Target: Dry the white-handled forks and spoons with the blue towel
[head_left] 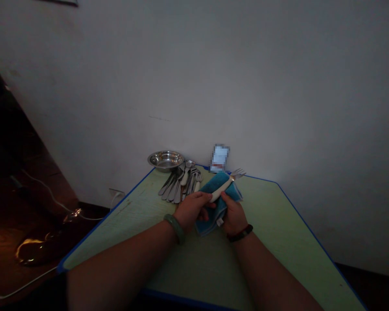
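Note:
My left hand (193, 210) pinches the handle end of a fork (221, 190) with a white handle and metal tines. The tines point up and to the right. A blue cloth (210, 222) with a pale edge and a small white tag lies under the fork, and my right hand (235, 214) is closed on it, the thumb beside the fork's handle. Just beyond my left hand, a pile of metal spoons and forks (173, 190) rests on the table, some with white handles.
A shiny metal bowl (166, 168) stands at the table's back left corner. A phone (219, 158) with a lit screen leans against the wall (246, 86). The pale green table (269, 224) has a blue edge. White cables (56, 201) run across the floor at left.

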Motion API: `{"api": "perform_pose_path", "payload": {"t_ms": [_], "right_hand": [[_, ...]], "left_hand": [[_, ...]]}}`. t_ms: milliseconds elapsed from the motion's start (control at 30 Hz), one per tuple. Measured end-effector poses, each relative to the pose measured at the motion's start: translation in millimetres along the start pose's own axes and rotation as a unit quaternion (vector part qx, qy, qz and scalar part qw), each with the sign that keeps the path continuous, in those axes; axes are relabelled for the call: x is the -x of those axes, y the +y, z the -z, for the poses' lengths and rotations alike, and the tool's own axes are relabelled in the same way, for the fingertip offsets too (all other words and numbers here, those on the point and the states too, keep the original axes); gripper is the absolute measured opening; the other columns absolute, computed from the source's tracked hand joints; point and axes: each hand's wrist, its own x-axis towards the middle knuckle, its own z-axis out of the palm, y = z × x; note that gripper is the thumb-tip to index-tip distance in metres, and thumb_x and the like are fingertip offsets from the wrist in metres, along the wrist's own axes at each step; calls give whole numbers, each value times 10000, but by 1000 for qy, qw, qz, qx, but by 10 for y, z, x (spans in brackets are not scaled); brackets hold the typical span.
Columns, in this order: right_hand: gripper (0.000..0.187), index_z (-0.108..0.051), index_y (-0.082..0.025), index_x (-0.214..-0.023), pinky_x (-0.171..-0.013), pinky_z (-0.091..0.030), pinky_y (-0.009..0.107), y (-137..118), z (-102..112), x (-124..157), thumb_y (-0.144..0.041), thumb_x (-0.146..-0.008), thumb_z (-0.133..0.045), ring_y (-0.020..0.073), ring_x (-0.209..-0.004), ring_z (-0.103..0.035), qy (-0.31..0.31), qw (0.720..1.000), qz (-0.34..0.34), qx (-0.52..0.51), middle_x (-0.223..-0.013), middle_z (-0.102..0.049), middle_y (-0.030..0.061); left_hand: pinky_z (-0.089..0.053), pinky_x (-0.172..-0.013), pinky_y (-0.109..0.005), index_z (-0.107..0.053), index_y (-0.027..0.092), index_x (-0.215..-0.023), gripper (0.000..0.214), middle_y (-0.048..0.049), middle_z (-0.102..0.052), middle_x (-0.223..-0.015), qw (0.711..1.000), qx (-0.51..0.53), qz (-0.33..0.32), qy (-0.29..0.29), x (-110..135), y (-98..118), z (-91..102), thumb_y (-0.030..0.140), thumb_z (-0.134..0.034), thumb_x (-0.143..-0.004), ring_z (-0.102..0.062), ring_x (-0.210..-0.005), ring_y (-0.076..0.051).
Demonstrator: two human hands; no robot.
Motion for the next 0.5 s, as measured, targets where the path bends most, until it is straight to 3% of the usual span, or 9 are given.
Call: {"api": "perform_pose_path", "payload": {"t_ms": [133,300,500], "right_hand": [[227,-587,-152,-798,-504,-459,277,-18,-29,21,-311,-636,-601,137,-525,-566,0,1000,-8,-6,-657,-640,9],[236,-580,-168,-839,-552,-477,297,1,-28,6,-283,-635,-609,131,-530,-571,0,999,11,-31,-656,-636,-7],[277,-577,-170,-880,-686,-478,335,20,-3,-29,-276,-628,-618,177,-726,-609,17,999,26,-31,-800,-658,28]], "left_hand": [[-256,-291,-152,-406,184,-861,258,27,-581,-598,1000,-6,-28,3,9,16,-14,356,-509,-698,-434,-292,-50],[-285,-319,-147,-439,170,-821,232,35,-557,-588,994,-54,-98,-14,19,-4,-9,362,-505,-707,-414,-313,-32],[-360,-399,-165,-463,173,-878,320,54,-520,-582,982,-119,-144,-17,-5,-65,16,300,-612,-625,-454,-418,-49]]}}
